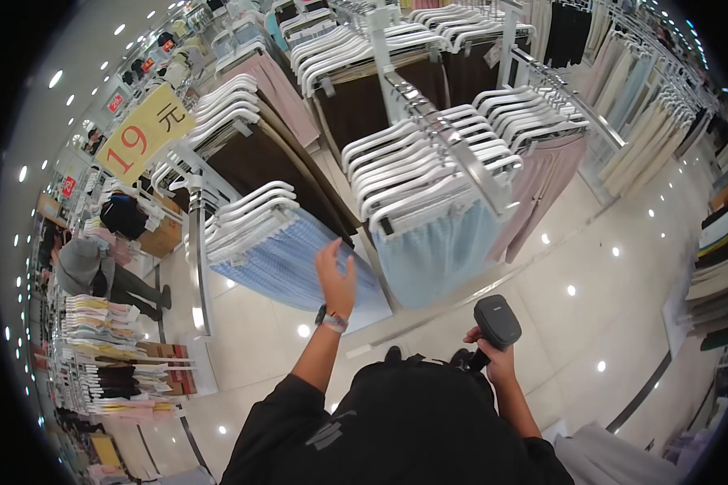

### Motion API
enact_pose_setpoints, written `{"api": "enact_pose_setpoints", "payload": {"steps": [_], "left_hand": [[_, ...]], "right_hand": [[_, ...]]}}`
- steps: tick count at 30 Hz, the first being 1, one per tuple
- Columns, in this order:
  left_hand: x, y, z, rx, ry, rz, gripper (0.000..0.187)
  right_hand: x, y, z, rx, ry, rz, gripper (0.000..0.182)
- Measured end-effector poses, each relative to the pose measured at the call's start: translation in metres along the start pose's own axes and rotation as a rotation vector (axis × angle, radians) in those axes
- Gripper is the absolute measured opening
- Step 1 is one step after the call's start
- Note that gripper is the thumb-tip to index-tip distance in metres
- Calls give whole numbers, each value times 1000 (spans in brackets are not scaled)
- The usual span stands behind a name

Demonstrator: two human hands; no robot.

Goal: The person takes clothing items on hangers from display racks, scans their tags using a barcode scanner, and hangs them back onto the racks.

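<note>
My left hand [336,283] is raised with its fingers apart and holds nothing. It overlaps the blue checked pants [279,259] hanging from white hangers [255,206] on the left rail. My right hand [500,364] is closed around the handle of a dark grey handheld device [497,319] with a rounded, boxy head. That device is in front of me, over the tiled floor. Ahead, light blue pants [438,250] hang in a dense row of white hangers [429,162], with pink pants [542,190] beside them.
A yellow price sign [146,133] reading "19 元" stands above the left rack. Metal rails [453,149] jut toward me. Brown pants [259,162] hang behind. At the left, a person in grey [89,267] is among racks of folded-over clothes. Shiny floor tiles [574,275] lie to the right.
</note>
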State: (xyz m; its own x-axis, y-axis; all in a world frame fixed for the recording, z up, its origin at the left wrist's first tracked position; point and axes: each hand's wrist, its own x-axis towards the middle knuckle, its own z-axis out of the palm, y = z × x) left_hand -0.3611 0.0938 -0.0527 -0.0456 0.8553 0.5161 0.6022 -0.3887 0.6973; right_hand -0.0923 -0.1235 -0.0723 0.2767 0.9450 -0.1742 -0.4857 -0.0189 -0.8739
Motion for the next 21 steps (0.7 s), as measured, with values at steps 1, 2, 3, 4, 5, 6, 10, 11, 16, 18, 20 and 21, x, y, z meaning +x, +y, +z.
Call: {"api": "enact_pose_setpoints", "payload": {"steps": [1,2,3,4,5,6,10,11,16,18,20,21], "left_hand": [[13,24,14,6,2,3,38],[26,46,26,72,31,144,36],[38,64,37,138,60,284,35],[49,81,44,144,61,284,35],[59,96,52,212,11,364,32],[68,107,59,280,-38,443,29],[80,105,88,379,-230,367,23],[79,104,90,386,-225,369,23],[83,116,80,465,-449,213,28],[92,109,74,459,-497,241,30],[99,104,68,529,-616,230,34],[104,103,65,578,-728,154,36]], "right_hand": [[0,-8,-13,-42,-4,-14,33],[0,-17,-25,-43,23,-14,31],[-1,-25,-37,-39,20,-11,31],[-1,-33,-50,-70,27,-8,31],[1,-40,-64,-102,31,-7,30],[1,-45,-78,-70,15,-22,26],[-3,-66,-117,-98,25,-29,26],[-4,-68,-122,-93,18,-30,26],[-12,-69,-146,-72,95,-32,34],[-13,-66,-154,-59,99,-35,34],[-15,-64,-159,-46,114,-41,35],[-15,-64,-161,-43,124,-45,37]]}}
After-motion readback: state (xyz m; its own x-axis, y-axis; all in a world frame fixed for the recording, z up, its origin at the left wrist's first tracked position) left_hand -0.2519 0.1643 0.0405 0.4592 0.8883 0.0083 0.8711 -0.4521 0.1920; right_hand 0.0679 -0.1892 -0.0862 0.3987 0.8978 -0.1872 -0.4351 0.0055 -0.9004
